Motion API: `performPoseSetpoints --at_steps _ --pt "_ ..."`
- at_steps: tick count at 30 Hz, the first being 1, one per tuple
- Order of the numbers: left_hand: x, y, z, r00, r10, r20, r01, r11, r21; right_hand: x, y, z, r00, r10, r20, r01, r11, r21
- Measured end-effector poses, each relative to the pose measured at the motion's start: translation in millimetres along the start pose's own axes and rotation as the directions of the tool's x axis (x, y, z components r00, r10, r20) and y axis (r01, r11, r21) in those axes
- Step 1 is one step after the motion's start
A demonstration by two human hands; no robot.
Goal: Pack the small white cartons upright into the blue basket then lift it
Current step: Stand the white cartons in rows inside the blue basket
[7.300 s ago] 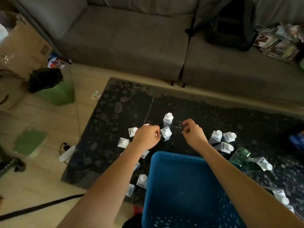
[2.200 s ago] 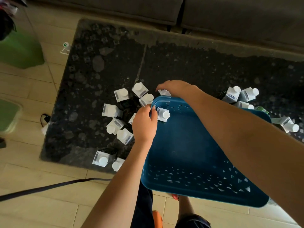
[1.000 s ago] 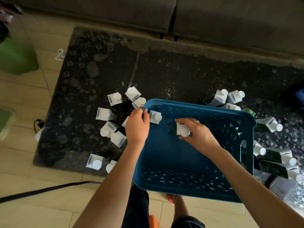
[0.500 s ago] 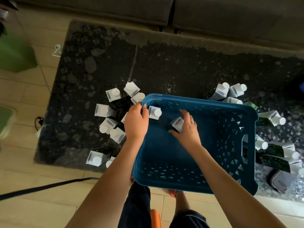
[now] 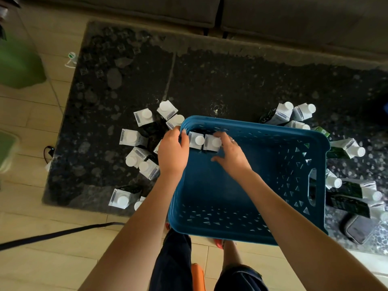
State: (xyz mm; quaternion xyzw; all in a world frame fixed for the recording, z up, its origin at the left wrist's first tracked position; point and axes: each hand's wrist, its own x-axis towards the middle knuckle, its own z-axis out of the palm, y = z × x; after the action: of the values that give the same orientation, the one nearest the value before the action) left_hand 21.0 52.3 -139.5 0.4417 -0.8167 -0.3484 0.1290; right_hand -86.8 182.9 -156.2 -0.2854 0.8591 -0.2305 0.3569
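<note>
The left hand (image 5: 173, 151) clamps the blue basket (image 5: 247, 232) corner to steady it, while the right hand (image 5: 230, 153) — fingers spread — sets a second carton (image 5: 212, 143) upright beside the first carton (image 5: 196, 140), packing the far corner.

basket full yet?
No. Only two cartons stand in the far left corner of the blue basket; the rest of its floor is bare.

Home lounge: sofa (image 5: 210, 11), rug (image 5: 231, 80).

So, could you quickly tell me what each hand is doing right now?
Left hand: closed on the blue basket rim.
Right hand: open, fingertips on the second carton.
</note>
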Motion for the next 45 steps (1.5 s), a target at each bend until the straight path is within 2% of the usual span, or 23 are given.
performPoseSetpoints --at_steps 3,5,13,22,24,25,27,30,36,40,45 --pt "-0.2 1.1 -0.5 1.0 0.001 -0.001 -0.001 1.0 0.006 -1.8 0.9 2.2 0.995 0.031 -0.094 -0.031 0.999 -0.005" --pt "0.3 0.6 -0.3 1.0 0.009 -0.007 -0.009 1.0 0.007 -1.4 1.6 2.2 0.99 0.06 -0.131 -0.053 0.997 0.051" --pt "0.8 -1.0 0.4 1.0 -0.001 -0.004 0.001 1.0 0.003 -0.4 1.4 0.9 0.988 0.122 -0.099 -0.109 0.986 0.125" --pt "0.5 -1.9 1.1 1.0 0.009 -0.008 -0.009 1.0 0.018 -1.6 1.2 0.4 0.995 0.076 -0.069 -0.067 0.99 0.125" --pt "0.8 -1.9 1.3 1.0 0.004 -0.004 -0.004 1.0 0.018 -3.8 0.4 -0.5 0.997 0.052 -0.062 -0.05 0.998 0.037" --pt "0.8 -1.6 1.2 1.0 0.0 -0.002 0.0 1.0 0.019 -5.3 0.1 0.9 0.996 0.037 -0.077 -0.041 0.997 -0.062" --pt "0.5 -1.3 0.9 1.0 -0.004 -0.001 0.004 1.0 0.019 -10.0 -3.6 5.9 0.986 -0.032 -0.162 -0.017 0.957 -0.291" --pt "0.1 -1.0 0.5 1.0 0.005 -0.007 -0.005 1.0 0.014 -12.4 -16.1 13.7 0.968 -0.138 -0.208 0.033 0.897 -0.442" --pt "0.7 0.4 -0.1 1.0 0.003 -0.007 -0.003 1.0 0.017 4.8 -32.0 27.5 0.962 -0.213 -0.172 0.097 0.852 -0.514" --pt "0.2 -0.5 0.8 1.0 0.01 -0.016 -0.01 1.0 -0.003 13.0 -26.0 31.0 0.933 -0.28 -0.226 0.084 0.781 -0.619" --pt "0.9 -1.9 1.8 1.0 0.022 -0.022 -0.022 1.0 0.015 11.2 -22.4 32.4 0.935 -0.293 -0.202 0.111 0.779 -0.617"
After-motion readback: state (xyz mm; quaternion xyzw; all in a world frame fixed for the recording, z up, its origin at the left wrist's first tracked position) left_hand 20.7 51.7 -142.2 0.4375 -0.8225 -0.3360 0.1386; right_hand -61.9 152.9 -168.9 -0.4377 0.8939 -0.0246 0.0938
